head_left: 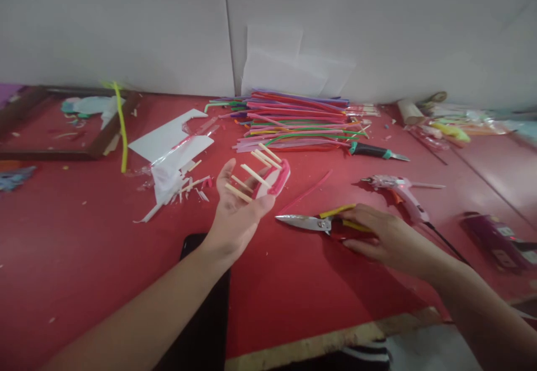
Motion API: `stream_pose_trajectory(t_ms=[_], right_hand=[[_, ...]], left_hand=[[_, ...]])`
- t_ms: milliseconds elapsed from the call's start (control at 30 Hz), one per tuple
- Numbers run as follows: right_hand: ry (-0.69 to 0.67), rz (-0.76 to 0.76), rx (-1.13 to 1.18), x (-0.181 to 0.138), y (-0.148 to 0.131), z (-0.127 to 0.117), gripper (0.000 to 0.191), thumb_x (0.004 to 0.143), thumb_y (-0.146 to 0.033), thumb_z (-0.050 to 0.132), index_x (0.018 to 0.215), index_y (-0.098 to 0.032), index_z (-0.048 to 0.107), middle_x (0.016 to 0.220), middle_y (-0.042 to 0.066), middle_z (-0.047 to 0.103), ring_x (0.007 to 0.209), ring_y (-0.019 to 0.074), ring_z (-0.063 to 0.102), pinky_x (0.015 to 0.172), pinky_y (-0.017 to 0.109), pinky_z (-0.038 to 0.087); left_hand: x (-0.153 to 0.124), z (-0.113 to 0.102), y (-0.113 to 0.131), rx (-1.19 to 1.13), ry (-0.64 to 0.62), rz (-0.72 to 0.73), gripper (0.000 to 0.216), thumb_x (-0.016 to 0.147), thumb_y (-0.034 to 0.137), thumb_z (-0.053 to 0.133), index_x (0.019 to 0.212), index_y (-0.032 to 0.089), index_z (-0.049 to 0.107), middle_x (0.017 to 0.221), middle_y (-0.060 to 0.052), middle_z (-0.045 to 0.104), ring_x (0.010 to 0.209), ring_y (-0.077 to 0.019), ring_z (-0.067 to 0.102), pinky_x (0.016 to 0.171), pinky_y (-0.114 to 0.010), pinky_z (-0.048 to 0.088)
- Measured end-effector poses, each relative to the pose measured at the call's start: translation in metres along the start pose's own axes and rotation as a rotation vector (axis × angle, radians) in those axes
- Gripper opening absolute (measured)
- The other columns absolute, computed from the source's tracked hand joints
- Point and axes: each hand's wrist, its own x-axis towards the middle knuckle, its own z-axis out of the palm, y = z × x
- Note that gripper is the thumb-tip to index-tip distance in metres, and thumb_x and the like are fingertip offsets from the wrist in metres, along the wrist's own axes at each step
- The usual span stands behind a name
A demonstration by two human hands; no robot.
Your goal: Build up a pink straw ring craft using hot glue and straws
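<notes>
Raised over the table, my left hand (237, 214) grips a small pink-edged craft piece (277, 181) with a pale flat face. Several thin cream sticks stand out from that face toward my fingers. To the right, my right hand (380, 234) has its fingers around the yellow and red handles of a pair of scissors (306, 223). The scissors' blades point left, close together, just above or on the red tabletop. A thin pink strip (308, 192) lies behind the blades.
Behind are a pile of coloured pipe cleaners (293, 119) and a craft knife (377, 151). A pink glue gun (398, 189) with a cord and a purple device (497, 239) are at right. White scraps (172, 141), a brown frame (96, 147) and a black phone-like slab (205, 304) are leftward.
</notes>
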Motion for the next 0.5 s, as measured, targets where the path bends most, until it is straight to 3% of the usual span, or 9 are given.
stream_pose_trajectory(t_ms=[100,233,300,500], right_hand=[[-0.069,-0.119,-0.011,0.009,-0.003,-0.016,0.034,0.091,-0.024,0.058,0.125,-0.025,0.066,0.126,0.008,0.070,0.114,0.0230,0.068,0.096,0.039,0.056],[0.037,-0.225,0.003,0.033,-0.005,-0.026,0.024,0.093,-0.017,0.052,0.107,-0.022,0.071,0.111,0.007,0.071,0.097,0.0177,0.070,0.082,0.029,0.056],[0.120,-0.234,-0.057,0.051,-0.007,-0.022,0.020,0.096,-0.019,0.052,0.099,-0.020,0.072,0.103,0.008,0.072,0.092,0.0181,0.070,0.077,0.029,0.055],[0.064,-0.222,-0.185,0.114,-0.011,0.000,0.018,0.094,-0.014,0.057,0.102,-0.020,0.072,0.098,0.005,0.073,0.092,0.0174,0.068,0.080,0.027,0.052]], left_hand=[[-0.001,-0.001,0.002,0.001,-0.029,-0.051,0.089,0.058,0.028,0.096,0.131,0.043,0.047,0.105,0.004,0.072,0.111,-0.0205,0.069,0.106,-0.041,0.049],[-0.004,-0.002,0.005,-0.006,-0.078,-0.137,0.098,0.058,0.027,0.096,0.139,0.045,0.043,0.111,0.001,0.072,0.111,-0.0208,0.070,0.099,-0.036,0.054],[-0.004,-0.001,0.007,-0.025,-0.102,-0.187,0.099,0.058,0.023,0.095,0.140,0.044,0.044,0.115,0.000,0.071,0.108,-0.0205,0.072,0.097,-0.035,0.056],[-0.002,0.002,0.012,-0.110,-0.071,-0.273,0.088,0.059,0.015,0.093,0.133,0.040,0.052,0.101,0.003,0.074,0.083,-0.0138,0.074,0.081,-0.025,0.060]])
